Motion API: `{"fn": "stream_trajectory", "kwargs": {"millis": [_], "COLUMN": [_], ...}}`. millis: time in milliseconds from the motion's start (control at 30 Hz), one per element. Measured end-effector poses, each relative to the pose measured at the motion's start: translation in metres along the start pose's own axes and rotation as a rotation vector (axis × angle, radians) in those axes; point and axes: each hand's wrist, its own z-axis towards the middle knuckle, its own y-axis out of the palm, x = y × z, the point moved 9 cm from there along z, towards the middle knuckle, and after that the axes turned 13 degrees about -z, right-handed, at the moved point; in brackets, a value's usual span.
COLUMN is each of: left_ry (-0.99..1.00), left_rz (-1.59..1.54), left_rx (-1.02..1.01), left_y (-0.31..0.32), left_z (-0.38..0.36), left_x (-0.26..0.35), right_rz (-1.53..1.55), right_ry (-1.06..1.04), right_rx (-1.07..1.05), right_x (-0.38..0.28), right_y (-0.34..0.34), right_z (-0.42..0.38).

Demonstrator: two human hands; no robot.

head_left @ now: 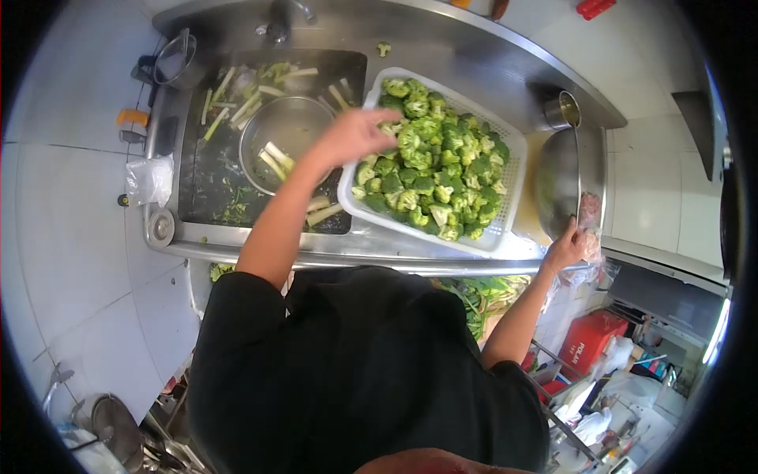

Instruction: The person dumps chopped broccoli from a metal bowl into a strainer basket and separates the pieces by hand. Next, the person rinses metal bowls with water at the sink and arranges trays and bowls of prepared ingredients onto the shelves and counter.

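Note:
A white perforated basket (513, 201) full of broccoli florets (442, 158) rests on the steel counter. Over its left edge reaches my left hand (359, 138), fingers at the nearest florets and smeared by motion. I cannot tell whether it holds a floret. At the right end of the counter, a large metal bowl (557, 178) stands tilted on its side beside the basket. My right hand (564, 246) grips the bowl's lower rim.
Left of the basket, a sink (189, 197) holds a round metal basin (296, 118) and scattered pale stalks (245, 107). A metal cup (563, 110) stands behind the tilted bowl; bagged meat (590, 209) lies beside it. One floret (384, 49) sits near the back wall.

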Motion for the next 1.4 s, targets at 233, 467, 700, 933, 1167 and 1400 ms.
{"fn": "stream_trajectory", "kwargs": {"millis": [233, 467, 700, 933, 1167, 1400], "left_ry": [0.033, -0.084, 0.0, 0.615, 0.563, 0.541], "left_rz": [0.139, 0.711, 0.534, 0.143, 0.567, 0.642], "left_rx": [0.501, 0.121, 0.493, 0.242, 0.03, -0.099], "left_y": [-0.166, -0.085, -0.132, -0.035, 0.025, 0.048], "left_z": [0.086, 0.205, 0.172, 0.105, 0.108, 0.046], "left_x": [-0.173, -0.246, -0.162, -0.012, -0.008, -0.007], "right_rz": [-0.068, -0.29, 0.12, -0.101, 0.097, -0.047], "right_ry": [0.002, -0.021, -0.123, -0.52, -0.185, -0.278], "right_rx": [-0.297, -0.035, -0.573, -0.69, -0.637, -0.336], "right_x": [-0.008, -0.042, -0.197, -0.301, -0.222, -0.246], "right_y": [0.029, -0.011, 0.034, 0.09, 0.107, 0.08], "right_z": [-0.027, -0.062, -0.143, -0.167, -0.117, -0.095]}}
